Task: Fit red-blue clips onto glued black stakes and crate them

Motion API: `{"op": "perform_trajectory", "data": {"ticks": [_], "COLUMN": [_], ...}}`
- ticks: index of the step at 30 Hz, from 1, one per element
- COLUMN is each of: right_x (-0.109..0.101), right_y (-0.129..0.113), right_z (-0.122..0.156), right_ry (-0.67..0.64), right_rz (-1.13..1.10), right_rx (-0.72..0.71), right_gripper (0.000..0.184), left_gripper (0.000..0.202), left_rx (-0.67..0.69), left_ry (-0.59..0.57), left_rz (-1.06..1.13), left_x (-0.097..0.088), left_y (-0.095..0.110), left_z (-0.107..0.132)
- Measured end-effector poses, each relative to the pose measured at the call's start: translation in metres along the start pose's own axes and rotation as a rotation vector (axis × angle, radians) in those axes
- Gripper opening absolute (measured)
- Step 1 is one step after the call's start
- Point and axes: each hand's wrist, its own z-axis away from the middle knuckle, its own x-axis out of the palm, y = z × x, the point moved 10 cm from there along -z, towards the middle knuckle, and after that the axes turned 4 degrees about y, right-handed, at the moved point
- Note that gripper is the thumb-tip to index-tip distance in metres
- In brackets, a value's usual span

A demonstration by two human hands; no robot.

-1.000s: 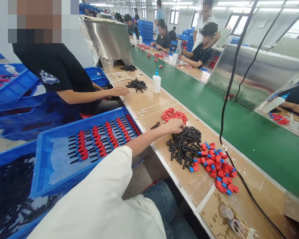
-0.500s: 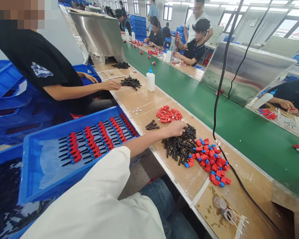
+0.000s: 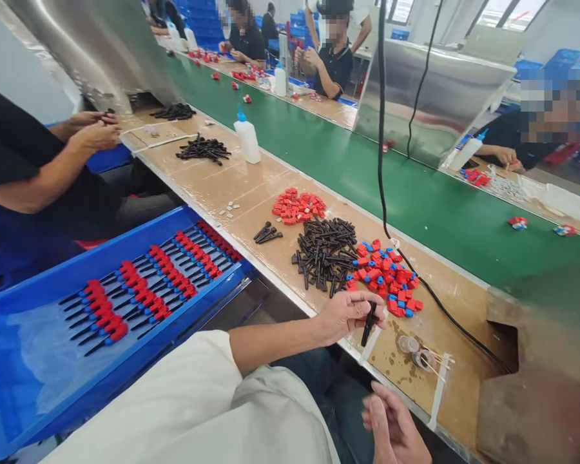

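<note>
My left hand (image 3: 350, 316) is closed in a pinch around a black plastic peg (image 3: 368, 323) with a thicker upper end. It is raised over the bench's front edge, with the peg pointing downward. My right hand (image 3: 391, 425) is low at the bottom, in front of the bench. Its fingers are loosely curled and apart, and nothing shows in them. Beyond my left hand lies a heap of black pegs (image 3: 325, 251). To its right is a pile of red-and-blue plastic pieces (image 3: 389, 274). Red pieces (image 3: 297, 206) are heaped behind the pegs, and a few separate pegs (image 3: 267, 232) lie left.
A blue tray (image 3: 24, 322) with rows of assembled red, blue and black parts stands at left. Small cups (image 3: 421, 358) with swabs sit at right. A black cable (image 3: 381, 129) hangs across the bench beside a green conveyor (image 3: 314, 154). A white bottle (image 3: 247, 140) stands behind; a co-worker sits left.
My left hand has come from the peg heap toward me and right, now with a black peg in it. My right hand has come into view. The head view has shifted right.
</note>
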Motion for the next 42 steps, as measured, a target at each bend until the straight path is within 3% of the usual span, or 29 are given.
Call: {"op": "perform_trajectory", "data": {"ticks": [3,6,8,10,12,14,17,19,26,33,38,42], "right_x": [0.035,0.038,0.006,-0.042,-0.079,-0.093,-0.087,-0.080,-0.065,-0.077,-0.091,-0.093], "right_y": [-0.019,-0.027,-0.032,-0.038,-0.033,-0.010,0.027,0.038,0.032,-0.004,0.012,0.034], "right_z": [-0.005,-0.012,-0.022,-0.028,-0.036,-0.058,-0.088,-0.096,-0.100,-0.094,-0.095,-0.099], "right_ry": [-0.160,-0.178,0.041,0.389,0.605,0.573,0.387,0.349,0.315,0.362,0.429,0.464], "right_rz": [-0.138,-0.096,0.076,0.287,0.395,0.322,0.030,-0.082,-0.076,0.235,0.102,-0.194], "right_rx": [0.005,-0.031,-0.127,-0.215,-0.205,-0.101,0.033,0.047,-0.019,-0.284,-0.110,-0.001], "right_gripper": [0.050,0.049,0.048,0.048,0.053,0.064,0.070,0.064,0.046,0.041,0.049,0.045], "left_gripper": [0.054,0.054,0.053,0.052,0.051,0.051,0.053,0.053,0.054,0.055,0.050,0.051], "left_rx": [-0.097,-0.142,-0.144,-0.152,-0.176,-0.207,-0.248,-0.266,-0.346,-0.376,-0.448,-0.469], "left_ry": [-0.001,-0.007,0.002,0.015,0.020,0.019,0.014,-0.001,-0.024,-0.021,-0.039,-0.009], "left_rz": [0.041,0.046,0.060,0.071,0.068,0.060,0.050,0.042,-0.022,-0.016,0.022,0.044], "left_x": [0.006,0.009,0.007,0.004,0.002,0.001,0.001,0.001,-0.007,-0.004,0.004,0.008], "left_y": [-0.032,-0.044,-0.045,-0.045,-0.049,-0.054,-0.062,-0.066,-0.078,-0.088,-0.099,-0.107], "left_z": [0.010,0.015,0.016,0.016,0.015,0.015,0.016,0.016,0.018,0.018,0.020,0.020]}}
